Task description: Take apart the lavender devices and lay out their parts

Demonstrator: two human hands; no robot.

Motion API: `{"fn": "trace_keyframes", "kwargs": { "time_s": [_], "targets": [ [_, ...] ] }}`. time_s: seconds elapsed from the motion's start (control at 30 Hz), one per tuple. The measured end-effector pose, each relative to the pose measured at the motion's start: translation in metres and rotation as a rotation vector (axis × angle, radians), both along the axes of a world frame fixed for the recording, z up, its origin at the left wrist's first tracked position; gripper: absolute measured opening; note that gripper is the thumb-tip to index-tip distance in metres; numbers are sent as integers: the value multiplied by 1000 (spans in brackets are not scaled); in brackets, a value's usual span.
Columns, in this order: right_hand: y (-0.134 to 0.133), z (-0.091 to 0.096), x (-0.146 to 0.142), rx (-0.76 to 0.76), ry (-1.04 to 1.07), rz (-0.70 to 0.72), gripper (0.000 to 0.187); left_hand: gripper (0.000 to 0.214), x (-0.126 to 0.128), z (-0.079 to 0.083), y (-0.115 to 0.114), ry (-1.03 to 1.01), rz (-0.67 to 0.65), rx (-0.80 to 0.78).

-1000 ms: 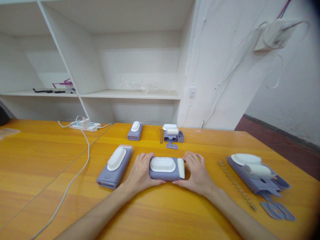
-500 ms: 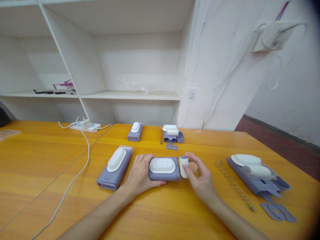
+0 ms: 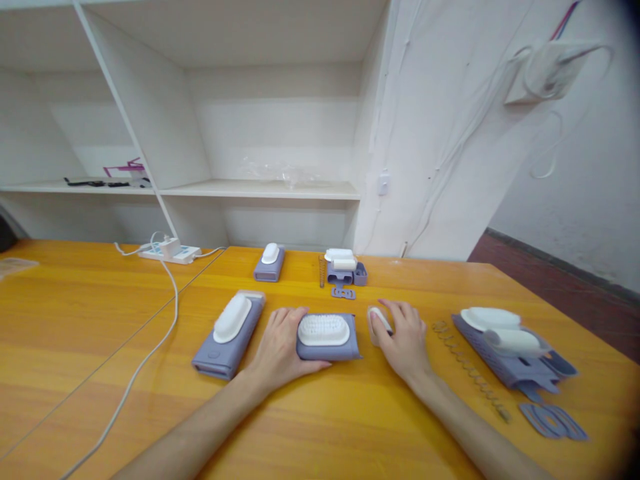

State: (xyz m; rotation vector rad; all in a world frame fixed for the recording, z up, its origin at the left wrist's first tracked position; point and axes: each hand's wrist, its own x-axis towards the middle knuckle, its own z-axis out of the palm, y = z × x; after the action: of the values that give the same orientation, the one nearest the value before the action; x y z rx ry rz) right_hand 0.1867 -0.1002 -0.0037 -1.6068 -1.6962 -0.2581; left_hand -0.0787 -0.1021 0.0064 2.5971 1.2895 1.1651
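Observation:
A purple case with a white bristle brush [image 3: 327, 337] lies on the orange table [image 3: 320, 413] in front of me. My left hand [image 3: 277, 347] grips its left end, thumb along the near edge. Just to the right of the case, my right hand [image 3: 403, 337] is closed around a small white roller piece [image 3: 376, 321], which rests on or just above the table, apart from the case.
A closed purple case with a white lid [image 3: 229, 333] lies to the left. Right of me are an open perforated purple case with white parts [image 3: 510, 350], a metal spring [image 3: 470, 367] and a purple gasket [image 3: 553, 421]. Two more units [image 3: 270, 261] [image 3: 344, 267] sit further back. A power strip [image 3: 167, 251] with cord is at the left.
My right hand pulled the white roller piece off the case's right end and moved it to the right, down to the table. My left hand kept holding the case.

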Motion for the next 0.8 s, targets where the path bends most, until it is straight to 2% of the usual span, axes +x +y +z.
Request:
{"fn": "trace_keyframes", "kwargs": {
  "time_s": [0.23, 0.4, 0.5, 0.57, 0.67, 0.73, 0.8],
  "targets": [
    [-10, 3, -4, -26, -242, 168, 40, 86, 1, -1, -1, 23, 28, -10],
    [-24, 15, -12, 17, -331, 505, 66, 89, 0, -2, 2, 42, -54, -53],
    [-32, 18, -20, -41, -334, 654, 79, 95, -1, -2, 6, 80, -158, -29],
    [-35, 18, -22, -112, -298, 678, 82, 92, -2, -1, 8, 99, -176, 15],
    [-37, 17, -19, -174, -232, 670, 88, 72, -1, 4, 5, 111, -123, 10],
    [-39, 16, -16, -164, -216, 665, 89, 57, 1, 9, 0, 105, -78, -24],
    [-42, 16, -16, -133, -224, 669, 89, 53, 4, 13, -6, 104, -55, -55]
  ]
}}
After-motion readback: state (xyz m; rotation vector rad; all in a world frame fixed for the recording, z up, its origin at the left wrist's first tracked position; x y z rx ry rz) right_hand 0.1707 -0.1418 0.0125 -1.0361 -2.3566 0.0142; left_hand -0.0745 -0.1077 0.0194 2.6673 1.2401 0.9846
